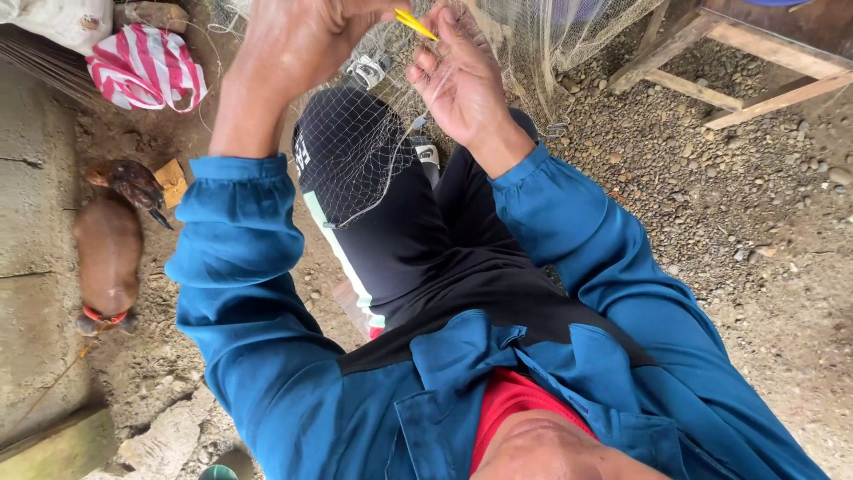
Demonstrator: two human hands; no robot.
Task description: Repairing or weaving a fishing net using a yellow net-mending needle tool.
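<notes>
Hands worked at the top of the view: the left hand (298, 40) pinched a yellow needle (415, 24), its long axis slanting from upper left down to lower right, tip toward the right hand (458, 80). That hand's fingers curled in the net (355, 151), which draped over the knees. Nearby on the ground lay a striped bag (147, 67), contents hidden.

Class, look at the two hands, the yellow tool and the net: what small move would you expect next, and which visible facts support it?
Probably a short pass of the yellow netting needle through a mesh. It sits pinched where the left hand and right hand meet, both raised against the fine net draped over the lap, so the mesh lies right at the needle.
</notes>
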